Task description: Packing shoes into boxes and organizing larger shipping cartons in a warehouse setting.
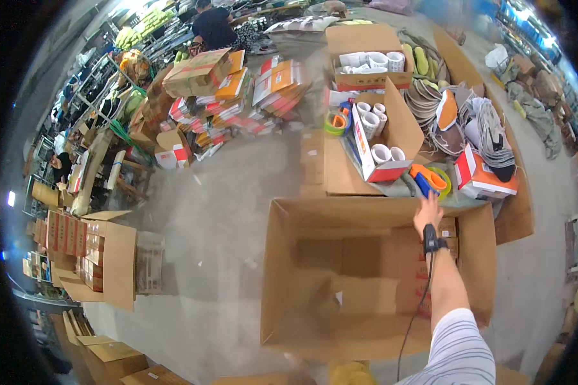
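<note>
My right hand (428, 215) reaches over the far rim of a large open cardboard box (278, 269). Its fingers close at the blue handle of an orange and blue tape dispenser (428, 178), beside a yellow-green tape roll (442, 184). A dark strap device with a cable sits on that wrist. Inside the big box, several small brown boxes (453, 247) stand along the right wall, partly behind my forearm. Just left of the dispenser, an open white and red carton (392, 172) holds white rolls (369, 122). My left hand does not show.
A large carton (523, 208) at right holds shoes (447, 110) and bundled grey pieces (491, 131). Flattened orange and white boxes (279, 80) are heaped at the far left. An open carton (119, 263) with small boxes stands left. Farther back, a person (212, 27) bends down.
</note>
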`<state>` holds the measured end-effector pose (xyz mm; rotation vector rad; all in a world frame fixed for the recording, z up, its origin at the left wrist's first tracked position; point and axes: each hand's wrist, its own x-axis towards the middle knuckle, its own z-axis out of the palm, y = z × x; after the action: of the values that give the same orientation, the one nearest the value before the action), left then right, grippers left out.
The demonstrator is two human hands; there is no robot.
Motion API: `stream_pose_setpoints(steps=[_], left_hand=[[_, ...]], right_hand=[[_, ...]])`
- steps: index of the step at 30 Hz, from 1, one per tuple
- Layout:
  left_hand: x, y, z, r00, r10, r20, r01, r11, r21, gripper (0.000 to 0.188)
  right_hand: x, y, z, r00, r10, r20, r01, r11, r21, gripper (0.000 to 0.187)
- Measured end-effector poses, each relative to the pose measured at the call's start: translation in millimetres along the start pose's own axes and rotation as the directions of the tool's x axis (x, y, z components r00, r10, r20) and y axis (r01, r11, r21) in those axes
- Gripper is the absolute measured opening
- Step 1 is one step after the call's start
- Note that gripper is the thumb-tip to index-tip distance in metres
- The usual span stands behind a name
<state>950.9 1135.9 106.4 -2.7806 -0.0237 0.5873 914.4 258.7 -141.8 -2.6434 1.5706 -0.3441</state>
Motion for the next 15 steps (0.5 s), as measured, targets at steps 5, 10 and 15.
stream_pose_setpoints(steps=[5,10,15], left_hand=[[63.3,-46.4,56.6,0.983,0.171,0.065,-0.157,0.972,-0.176,0.04],[171.3,-83.9,102.3,0.896,0.4,0.193,-0.324,0.886,-0.333,0.042],[268.9,-93.9,27.6,0.891,0.371,0.262,-0.202,0.84,-0.503,0.043]], right_hand=[[-172.5,-106.2,-7.9,0.97,-0.149,0.191,0.088,0.952,0.294,0.035],[-321.3,-236.7,-53.8,0.936,-0.135,0.325,-0.07,0.834,0.547,0.026],[-378.8,-361.0,-80.0,0.881,-0.302,0.365,0.027,0.802,0.597,0.021]])
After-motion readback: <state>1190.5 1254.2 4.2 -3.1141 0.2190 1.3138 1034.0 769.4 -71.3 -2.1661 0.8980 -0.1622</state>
